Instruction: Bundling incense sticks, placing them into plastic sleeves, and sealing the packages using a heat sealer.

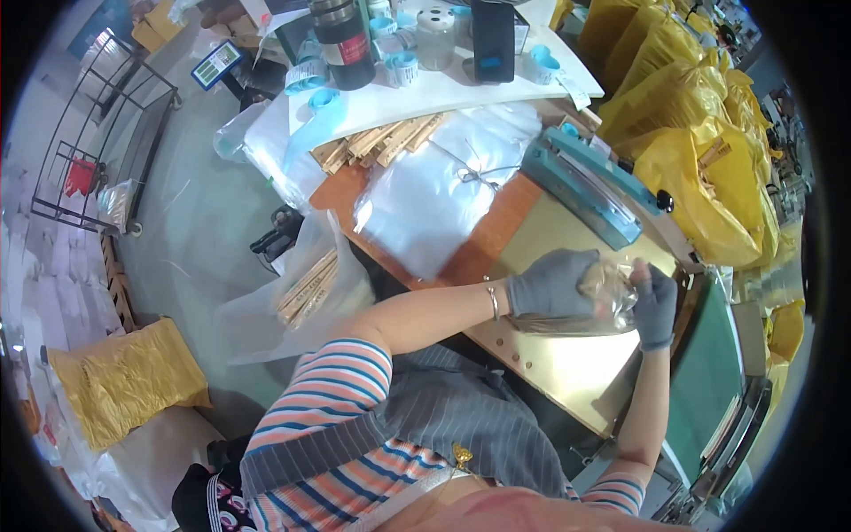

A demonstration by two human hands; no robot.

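Both my hands wear grey gloves and are at the right part of the work table [567, 383]. Between them is a crinkled clear plastic bag [612, 297] with something small and tan in it that I cannot make out. My left hand [551, 285] is closed on the bag's left side. My right hand [654, 306] grips its right edge, fingers bent. Just beyond them lies a teal bag sealer [585, 182] with a long arm. Left of the sealer, a stack of clear flat plastic bags [425, 213] carries a loose dark tie.
Flat printed wooden sticks [381, 142] lie behind the stack. More sticks [310, 288] sit in a translucent bag at the table's left edge. A white shelf [399, 106] holds a dark flask [341, 44] and blue label rolls. Yellow sacks [700, 177] crowd the right; a cart [142, 151] stands far left.
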